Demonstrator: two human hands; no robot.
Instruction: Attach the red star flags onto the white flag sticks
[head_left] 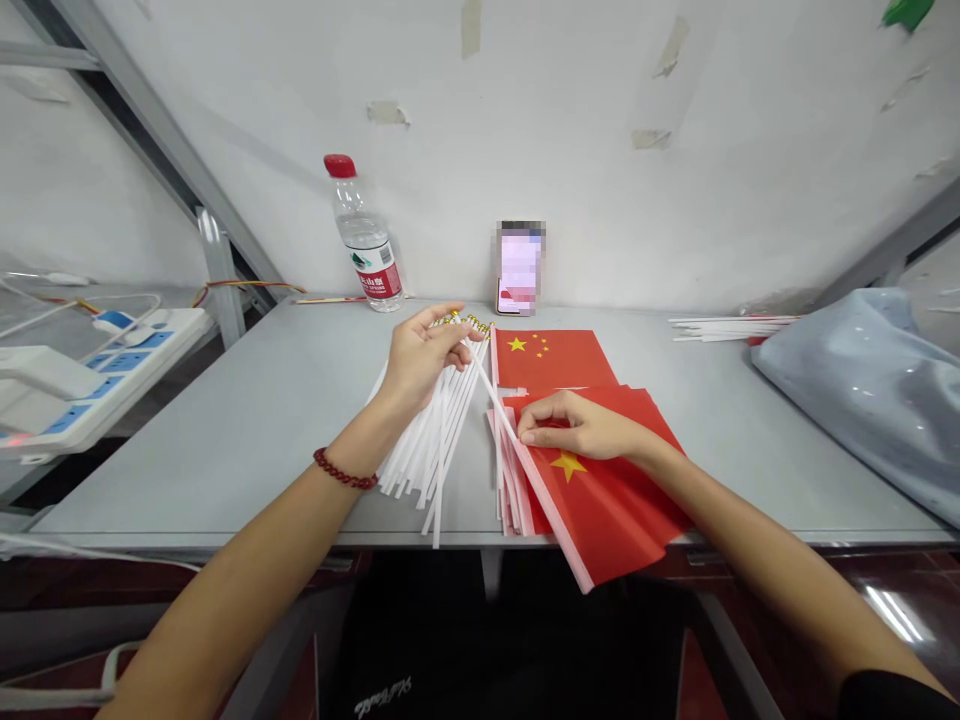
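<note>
My left hand (pixel 429 358) pinches the upper end of a white flagpole stick (pixel 486 377), which slants down to the right. The stick's lower end meets the pale sleeve edge of a red flag (pixel 600 520) with yellow stars. My right hand (pixel 574 425) grips that flag at the top of its sleeve with thumb and fingers. Under it lies a stack of red flags (pixel 652 410), their pale sleeves to the left. Another red flag (pixel 566 355) lies flat behind. Beneath my left hand are several white sticks with gold tips (pixel 442 440), fanned toward the front edge.
A water bottle (pixel 367 250) and a phone (pixel 520 270) stand against the wall. More white sticks (pixel 731 328) and a grey-blue bag (pixel 862 380) lie on the right. A power strip (pixel 105 380) with cables is at the far left of the grey table (pixel 247 450).
</note>
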